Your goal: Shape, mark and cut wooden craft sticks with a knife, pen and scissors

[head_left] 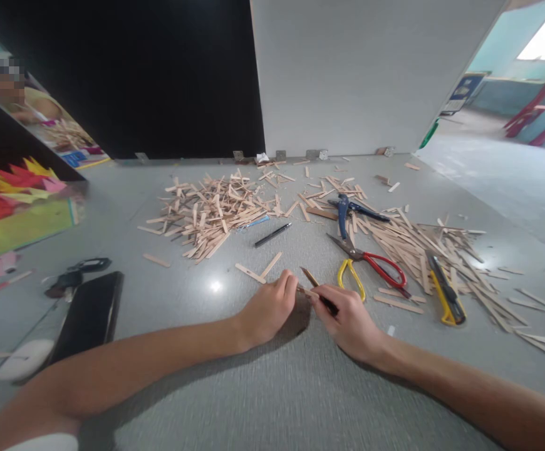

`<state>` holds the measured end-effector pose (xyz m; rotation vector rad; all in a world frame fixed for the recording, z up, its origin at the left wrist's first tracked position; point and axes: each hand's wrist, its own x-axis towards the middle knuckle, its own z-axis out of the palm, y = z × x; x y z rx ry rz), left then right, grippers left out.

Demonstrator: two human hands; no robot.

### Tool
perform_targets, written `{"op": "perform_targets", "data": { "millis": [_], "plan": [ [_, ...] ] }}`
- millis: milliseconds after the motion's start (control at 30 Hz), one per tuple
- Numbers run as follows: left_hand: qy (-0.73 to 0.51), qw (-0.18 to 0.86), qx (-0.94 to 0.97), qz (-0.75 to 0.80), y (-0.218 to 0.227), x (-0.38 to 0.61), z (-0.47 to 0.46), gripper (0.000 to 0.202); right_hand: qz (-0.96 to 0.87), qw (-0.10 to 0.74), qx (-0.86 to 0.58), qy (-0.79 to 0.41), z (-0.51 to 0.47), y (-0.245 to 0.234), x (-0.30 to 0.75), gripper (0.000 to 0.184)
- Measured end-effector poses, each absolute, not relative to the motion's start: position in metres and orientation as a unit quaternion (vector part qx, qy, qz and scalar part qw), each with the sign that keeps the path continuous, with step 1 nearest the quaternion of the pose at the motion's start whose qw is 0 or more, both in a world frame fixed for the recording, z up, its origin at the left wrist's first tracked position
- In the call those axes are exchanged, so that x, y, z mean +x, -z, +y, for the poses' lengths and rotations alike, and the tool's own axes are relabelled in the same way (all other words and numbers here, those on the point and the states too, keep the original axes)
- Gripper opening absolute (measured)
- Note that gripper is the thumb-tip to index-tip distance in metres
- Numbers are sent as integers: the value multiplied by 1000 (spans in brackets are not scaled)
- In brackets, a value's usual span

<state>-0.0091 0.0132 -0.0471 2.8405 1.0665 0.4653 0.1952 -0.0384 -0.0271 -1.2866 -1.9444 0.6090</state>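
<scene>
Just ahead of me, my left hand (270, 308) is closed, pinching one end of a short wooden craft stick (306, 292). My right hand (347, 316) wraps around a slim dark tool with a brownish, pointed tip (309, 275); it looks like a craft knife, but its exact kind is unclear. The right fingertips touch the stick's other end. Beyond the left hand, two loose craft sticks (270, 265) lie on the grey table. To the right of the hands rest scissors (358, 253) with one yellow and one red handle loop.
A heap of craft sticks (216, 210) lies at centre left, another pile (406, 241) at right. Around them are a black pen (272, 235), blue-handled cutters (342, 213), a yellow utility knife (444, 291) and a dark phone (89, 313). Tall panels (347, 75) stand behind; a person sits far left.
</scene>
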Motion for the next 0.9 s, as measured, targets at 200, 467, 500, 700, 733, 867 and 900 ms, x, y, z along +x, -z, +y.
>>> {"op": "perform_targets", "data": {
  "millis": [200,467,500,700,733,867,900],
  "plan": [
    [-98,46,919,380,45,-2,14,26,-766,357,-475,-246,-40,24,196,38],
    [-211,205,874,387,42,-7,18,12,-719,401,-515,-240,-41,21,196,29],
    [-226,235,869,372,41,-9,18,14,-703,411,-529,-240,-40,21,196,29],
    [-238,357,867,252,35,-12,17,24,-635,453,-565,-270,-38,20,196,26],
    [-236,375,863,243,35,-12,17,23,-625,456,-566,-285,-39,20,196,29],
    [-279,447,797,293,33,-10,19,18,-618,454,-553,-325,-42,23,197,35],
    [-294,460,780,307,32,-10,20,20,-631,449,-545,-321,-43,24,198,34]
  ]
}}
